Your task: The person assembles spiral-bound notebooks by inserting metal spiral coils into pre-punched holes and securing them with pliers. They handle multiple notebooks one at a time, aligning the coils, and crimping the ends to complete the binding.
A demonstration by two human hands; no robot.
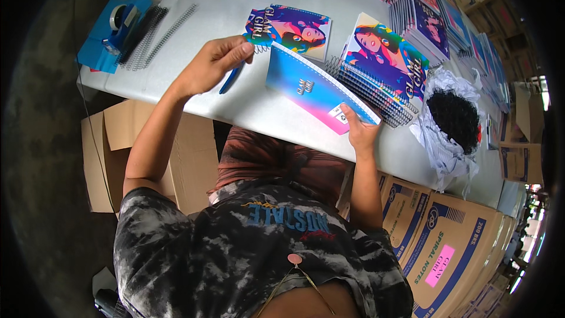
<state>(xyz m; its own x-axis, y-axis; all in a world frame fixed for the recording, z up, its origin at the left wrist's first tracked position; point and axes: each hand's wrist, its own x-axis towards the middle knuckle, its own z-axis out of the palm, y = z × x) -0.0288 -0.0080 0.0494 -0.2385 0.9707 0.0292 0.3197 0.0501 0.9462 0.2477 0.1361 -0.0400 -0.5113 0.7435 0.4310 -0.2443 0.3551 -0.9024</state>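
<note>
The left hand (213,63) pinches a wire spiral (259,48) at the blue-pink notebook (318,91)'s top edge; a blue pen (231,78) seems tucked beneath the fingers (238,53) (mostly hidden). The right hand (360,131) clamps the notebook's lower corner, fingertips underneath unseen.

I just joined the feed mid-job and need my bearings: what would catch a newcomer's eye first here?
The blue-to-pink notebook at the table's middle stands out first: the right hand grips its near corner while the left hand pinches a wire spiral at its far end, beside a blue pen. To the right lies a stack of spiral notebooks with bright illustrated covers, then a white bag of black coils.
</note>
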